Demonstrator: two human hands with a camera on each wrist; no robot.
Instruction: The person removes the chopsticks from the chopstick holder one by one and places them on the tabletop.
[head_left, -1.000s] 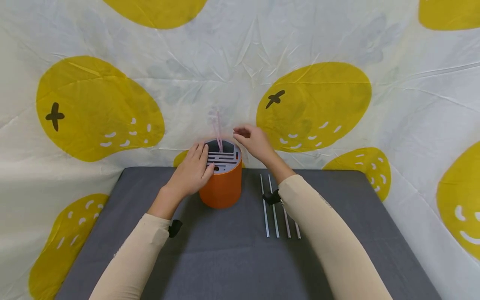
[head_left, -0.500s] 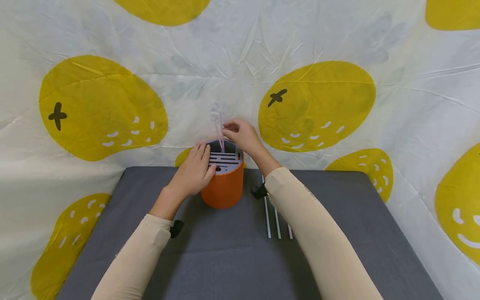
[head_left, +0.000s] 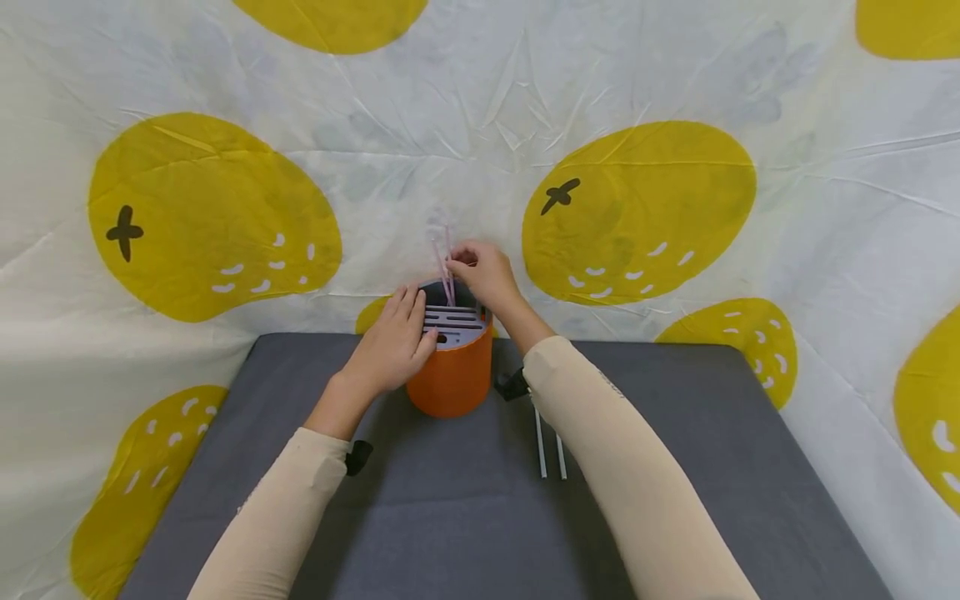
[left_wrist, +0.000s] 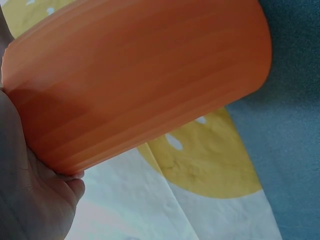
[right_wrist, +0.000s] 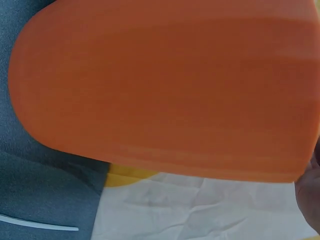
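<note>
An orange round holder (head_left: pixel 455 377) with a grey slotted top stands near the back of the grey mat (head_left: pixel 420 517). My left hand (head_left: pixel 392 346) grips its left side, fingers lying over the rim. My right hand (head_left: pixel 482 273) is above the back of the holder and pinches thin pink straws (head_left: pixel 442 268) that stand up out of it. The orange wall of the holder (left_wrist: pixel 135 85) fills the left wrist view, with my palm against it. In the right wrist view the holder (right_wrist: pixel 170 90) also fills the frame.
Pale thin straws (head_left: pixel 549 448) lie on the mat right of the holder, partly hidden by my right forearm. One straw end (right_wrist: pixel 40 224) shows on the mat in the right wrist view. A white cloth with yellow fruit prints (head_left: pixel 637 208) hangs close behind.
My right hand has moved left from beside the holder to above its back and has taken hold of the pink straws. The left hand has stayed on the holder.
</note>
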